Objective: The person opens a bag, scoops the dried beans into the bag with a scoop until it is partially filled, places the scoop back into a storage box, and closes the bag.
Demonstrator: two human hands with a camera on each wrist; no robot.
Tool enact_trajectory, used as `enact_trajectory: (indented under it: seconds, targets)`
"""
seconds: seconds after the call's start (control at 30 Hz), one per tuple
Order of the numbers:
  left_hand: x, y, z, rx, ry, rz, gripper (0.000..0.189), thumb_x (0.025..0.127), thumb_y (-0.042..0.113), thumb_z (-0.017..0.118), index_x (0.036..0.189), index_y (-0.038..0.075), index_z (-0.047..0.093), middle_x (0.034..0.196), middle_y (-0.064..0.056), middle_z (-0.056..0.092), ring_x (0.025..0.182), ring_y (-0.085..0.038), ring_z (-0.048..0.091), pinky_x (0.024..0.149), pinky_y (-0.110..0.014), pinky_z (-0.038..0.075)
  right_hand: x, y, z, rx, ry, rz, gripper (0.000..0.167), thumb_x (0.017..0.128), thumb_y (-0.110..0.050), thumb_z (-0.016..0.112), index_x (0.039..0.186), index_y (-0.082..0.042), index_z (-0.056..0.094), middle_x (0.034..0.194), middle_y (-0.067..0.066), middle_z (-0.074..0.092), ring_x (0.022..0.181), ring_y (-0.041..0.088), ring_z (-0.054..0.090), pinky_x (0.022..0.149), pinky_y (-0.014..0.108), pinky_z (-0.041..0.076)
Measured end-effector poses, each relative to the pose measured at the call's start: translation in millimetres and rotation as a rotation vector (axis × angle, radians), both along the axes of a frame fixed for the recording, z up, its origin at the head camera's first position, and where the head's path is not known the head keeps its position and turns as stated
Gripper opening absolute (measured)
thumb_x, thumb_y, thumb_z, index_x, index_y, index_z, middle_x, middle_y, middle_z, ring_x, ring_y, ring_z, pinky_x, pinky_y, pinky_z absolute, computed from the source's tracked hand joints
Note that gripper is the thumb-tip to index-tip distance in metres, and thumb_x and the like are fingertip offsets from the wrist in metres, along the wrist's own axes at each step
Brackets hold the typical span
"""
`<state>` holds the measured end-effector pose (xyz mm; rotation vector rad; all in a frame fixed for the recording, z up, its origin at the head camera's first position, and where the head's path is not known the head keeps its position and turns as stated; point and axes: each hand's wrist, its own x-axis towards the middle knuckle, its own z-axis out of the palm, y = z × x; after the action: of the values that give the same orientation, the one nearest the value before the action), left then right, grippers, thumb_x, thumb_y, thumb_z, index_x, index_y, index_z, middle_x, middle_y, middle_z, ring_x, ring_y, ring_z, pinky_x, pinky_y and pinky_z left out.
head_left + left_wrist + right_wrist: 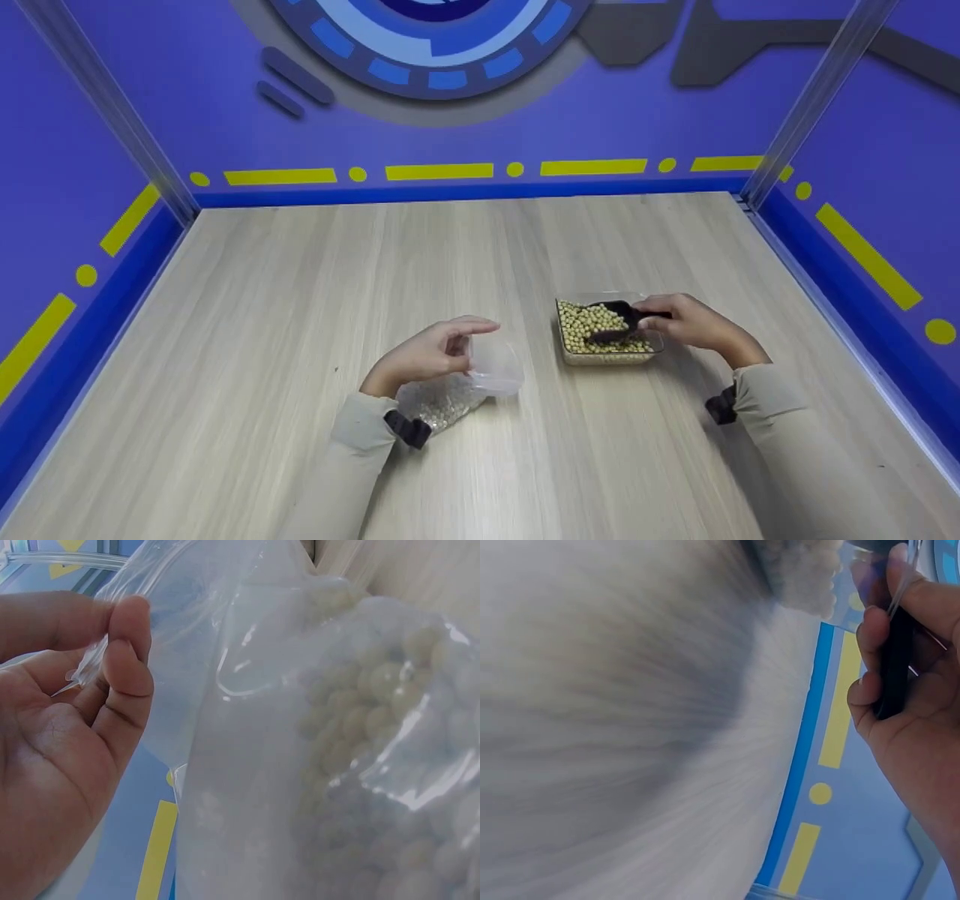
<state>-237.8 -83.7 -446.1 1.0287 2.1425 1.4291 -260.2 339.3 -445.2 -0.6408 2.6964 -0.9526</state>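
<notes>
A clear plastic bag (pixel 247 727) with pale round beans (pixel 367 705) in its lower part lies on the table under my left hand (pixel 424 352). The left thumb and fingers pinch the bag's rim, and its mouth gapes toward the right. My right hand (pixel 694 322) grips the handle of a black scoop (pixel 619 311). The scoop's blade sits among yellowish beans (pixel 585 324) in a clear rectangular container (pixel 611 359). In the right wrist view, fingers curl round the black handle (pixel 895 667), while the blade is mostly hidden.
The container stands to the right of the bag on a light wood-grain table (pixel 465 262). Blue panels (pixel 465 142) with yellow marks wall the table at the back and both sides, with metal posts (pixel 817 97) at the corners.
</notes>
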Motion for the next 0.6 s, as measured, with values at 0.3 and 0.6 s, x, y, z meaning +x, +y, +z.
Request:
enact_trajectory:
  seconds: [0.3,0.6]
  targets:
    - [0.5,0.5,-0.6,-0.022,0.005,0.009,0.060,0.083,-0.009,0.051,0.142,0.000,0.044,0.140,-0.021,0.045,0.070,-0.004,0.045,0.063,-0.016,0.041,-0.3,2.8,-2.5,-0.036,-0.018,-0.017,0.044,0.096,-0.015,0.057,0.132,0.009,0.052,0.135,0.032,0.049,0.128,0.048,0.042,0.101,0.056,0.040]
    - [0.1,0.5,-2.4,-0.084,0.052,0.047,0.058,0.086,-0.007,0.050,0.143,0.002,0.044,0.144,-0.015,0.045,0.069,-0.006,0.040,0.063,-0.018,0.038,-1.4,5.1,-3.8,-0.077,-0.028,-0.017,0.044,0.096,-0.015,0.057,0.132,0.009,0.053,0.135,0.031,0.050,0.130,0.048,0.041,0.102,0.056,0.038]
